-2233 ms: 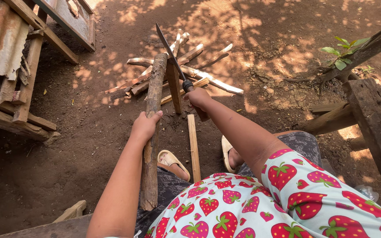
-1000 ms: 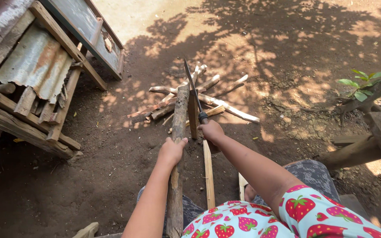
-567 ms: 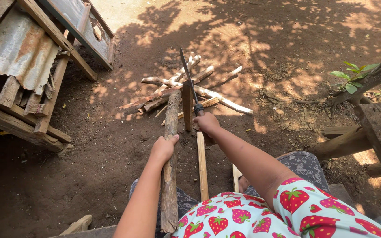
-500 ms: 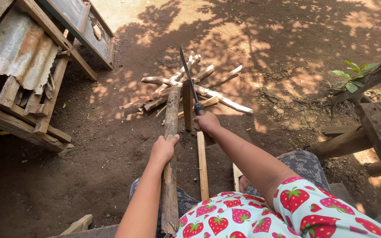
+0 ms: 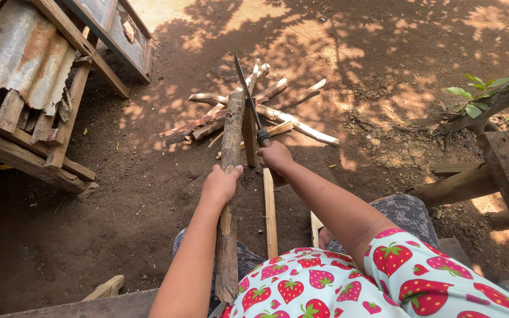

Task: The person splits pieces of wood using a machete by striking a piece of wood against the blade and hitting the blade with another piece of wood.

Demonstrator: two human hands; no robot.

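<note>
We are clamping our left hand (image 5: 220,185) around a log (image 5: 228,194), our right hand (image 5: 276,157) around a knife (image 5: 247,100).
The blade is biting into a stick (image 5: 249,134) standing just beside the log.

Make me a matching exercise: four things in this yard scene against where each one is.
Things:
1. long knife
2. thick log
3. split stick
4. corrugated metal sheet

Places:
A. lying on the dirt between the two arms
B. in the right hand
C. on the wooden frame, far left
D. in the left hand

Pairs: 1-B, 2-D, 3-A, 4-C
</note>
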